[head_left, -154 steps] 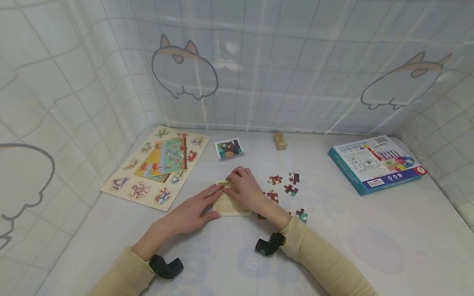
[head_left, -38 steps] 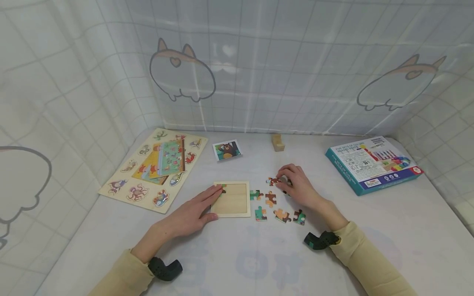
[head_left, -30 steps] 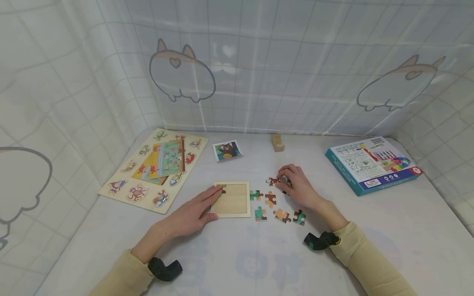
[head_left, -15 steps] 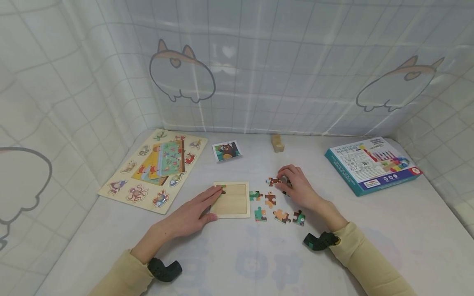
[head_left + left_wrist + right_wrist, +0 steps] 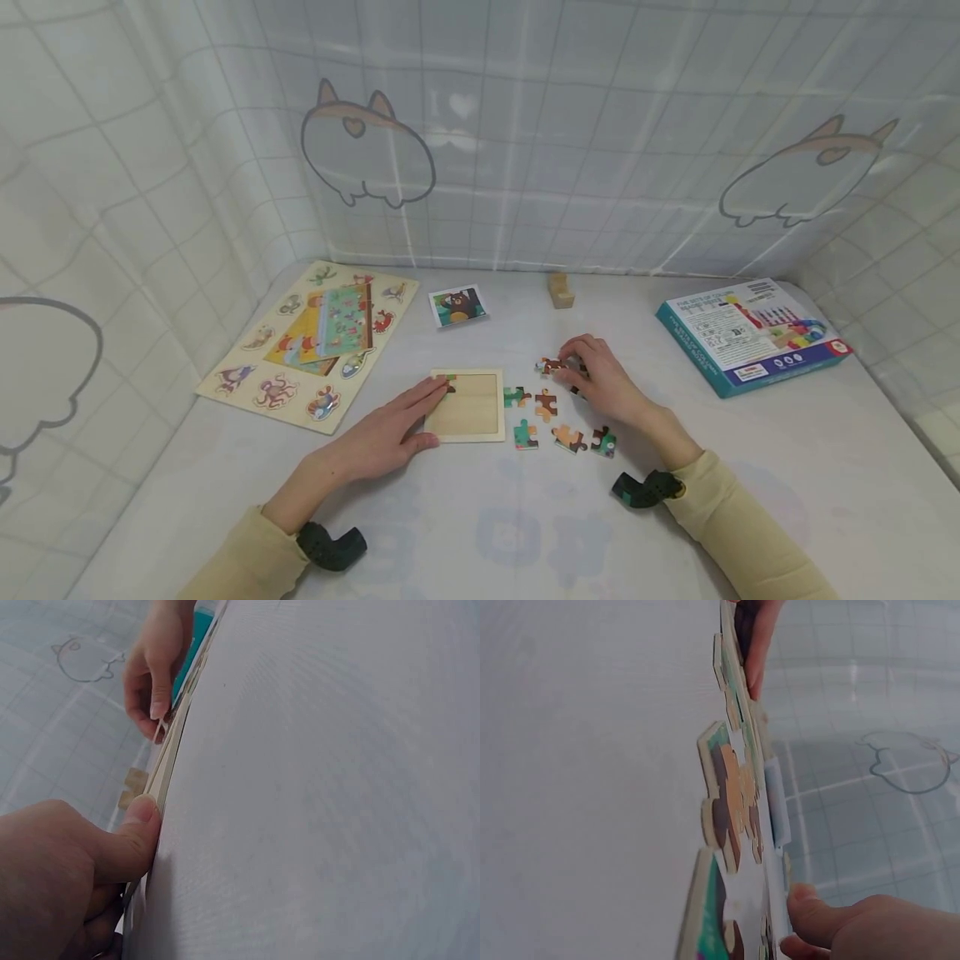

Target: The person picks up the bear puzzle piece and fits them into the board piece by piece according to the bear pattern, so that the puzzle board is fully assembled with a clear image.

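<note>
My left hand (image 5: 375, 437) rests at the left side of a square wooden puzzle tray (image 5: 480, 438), its fingers straight over the upper left corner. In the left wrist view the thumb (image 5: 139, 817) lies against the tray's edge. A small green and brown jigsaw piece (image 5: 451, 384) sits in that corner, partly under the fingertips. To the tray's right, my right hand (image 5: 607, 387) pinches a brown and orange jigsaw piece (image 5: 548, 366) between thumb and fingers, low over the table. Another dark piece (image 5: 576, 390) is mostly hidden beneath this hand.
Several loose jigsaw pieces (image 5: 567, 438) lie right of the tray. A bear picture card (image 5: 457, 306) and a notched wooden block (image 5: 559, 292) stand behind. A sea-animal board (image 5: 251, 363) with picture puzzles on it is at left, a teal-edged box (image 5: 750, 333) at right.
About five seconds ago my right hand was over the tray's upper left corner; it has since moved right to the loose pieces. During the last second both hands have stayed nearly still.
</note>
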Motion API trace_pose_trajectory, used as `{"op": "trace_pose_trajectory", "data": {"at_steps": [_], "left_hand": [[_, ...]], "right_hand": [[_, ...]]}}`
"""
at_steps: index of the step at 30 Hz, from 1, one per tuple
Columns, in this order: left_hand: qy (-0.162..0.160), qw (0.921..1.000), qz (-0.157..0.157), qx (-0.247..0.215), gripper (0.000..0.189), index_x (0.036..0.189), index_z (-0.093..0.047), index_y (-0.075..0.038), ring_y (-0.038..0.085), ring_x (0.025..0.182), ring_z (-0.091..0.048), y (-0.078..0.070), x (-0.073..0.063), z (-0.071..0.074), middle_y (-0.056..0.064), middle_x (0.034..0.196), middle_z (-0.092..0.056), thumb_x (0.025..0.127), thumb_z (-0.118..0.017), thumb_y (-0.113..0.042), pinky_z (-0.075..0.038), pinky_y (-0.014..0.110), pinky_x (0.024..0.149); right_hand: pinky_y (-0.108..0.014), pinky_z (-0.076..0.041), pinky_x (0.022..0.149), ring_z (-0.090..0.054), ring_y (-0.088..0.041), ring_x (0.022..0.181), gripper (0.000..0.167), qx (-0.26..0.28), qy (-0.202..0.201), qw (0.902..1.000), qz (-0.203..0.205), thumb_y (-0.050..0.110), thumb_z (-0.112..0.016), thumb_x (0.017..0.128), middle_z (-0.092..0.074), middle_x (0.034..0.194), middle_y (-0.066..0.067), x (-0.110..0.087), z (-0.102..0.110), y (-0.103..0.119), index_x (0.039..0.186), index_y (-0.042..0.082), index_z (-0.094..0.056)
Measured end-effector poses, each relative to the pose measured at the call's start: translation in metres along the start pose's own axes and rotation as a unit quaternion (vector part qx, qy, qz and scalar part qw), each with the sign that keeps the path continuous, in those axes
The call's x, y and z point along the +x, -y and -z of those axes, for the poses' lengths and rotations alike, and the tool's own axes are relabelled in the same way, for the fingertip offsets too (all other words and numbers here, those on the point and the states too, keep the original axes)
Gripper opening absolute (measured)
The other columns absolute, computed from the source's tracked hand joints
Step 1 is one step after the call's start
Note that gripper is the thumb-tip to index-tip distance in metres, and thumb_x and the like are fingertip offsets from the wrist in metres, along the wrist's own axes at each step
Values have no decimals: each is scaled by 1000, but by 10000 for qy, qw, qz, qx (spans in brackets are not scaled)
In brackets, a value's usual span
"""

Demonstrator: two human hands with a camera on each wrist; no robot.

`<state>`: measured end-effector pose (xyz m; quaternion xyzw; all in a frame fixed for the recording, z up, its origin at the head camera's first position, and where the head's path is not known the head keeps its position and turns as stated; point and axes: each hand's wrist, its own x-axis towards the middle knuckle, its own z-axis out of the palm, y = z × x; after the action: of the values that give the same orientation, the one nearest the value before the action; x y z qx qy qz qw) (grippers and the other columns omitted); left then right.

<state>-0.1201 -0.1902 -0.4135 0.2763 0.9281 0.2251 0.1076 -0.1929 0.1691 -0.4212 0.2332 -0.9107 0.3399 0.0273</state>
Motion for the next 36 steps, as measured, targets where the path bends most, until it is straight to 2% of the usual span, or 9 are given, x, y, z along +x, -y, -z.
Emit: {"op": "trace_pose_trajectory", "data": {"at_steps": [9,14,24,36], "left_hand": [[0,10000,43,-32,74,159,-26,-14,25,154,-18,0,1,-1,0,168,-19,99,-61,-40,-28,48,121],[19,10000,74,-60,74,159,-26,-14,26,154,-18,0,1,-1,1,168,-19,99,-61,-39,-27,47,121],[12,10000,71,-60,74,160,-26,-15,25,154,-18,1,1,-1,0,168,-19,99,-60,-40,-28,47,121],[76,9999,81,-80,74,160,-25,-16,25,154,-18,1,2,0,-1,168,-17,99,-60,-40,-29,48,121]], "right_hand": [[-47,-43,98,-47,-31,114,22,69,-136,9992,373,13,-69,95,-59,120,-13,7,-5,17,111,0,-62],[-48,-44,99,-47,-31,115,21,164,-66,9989,440,14,-67,96,-58,121,-12,11,-11,29,111,1,-61],[-47,-46,96,-50,-30,113,22,140,-9,9975,698,14,-66,97,-59,121,-12,18,-22,45,114,1,-61],[-42,-47,92,-49,-27,110,23,284,243,9961,800,14,-63,99,-58,123,-11,28,-40,67,116,-1,-60]]}}
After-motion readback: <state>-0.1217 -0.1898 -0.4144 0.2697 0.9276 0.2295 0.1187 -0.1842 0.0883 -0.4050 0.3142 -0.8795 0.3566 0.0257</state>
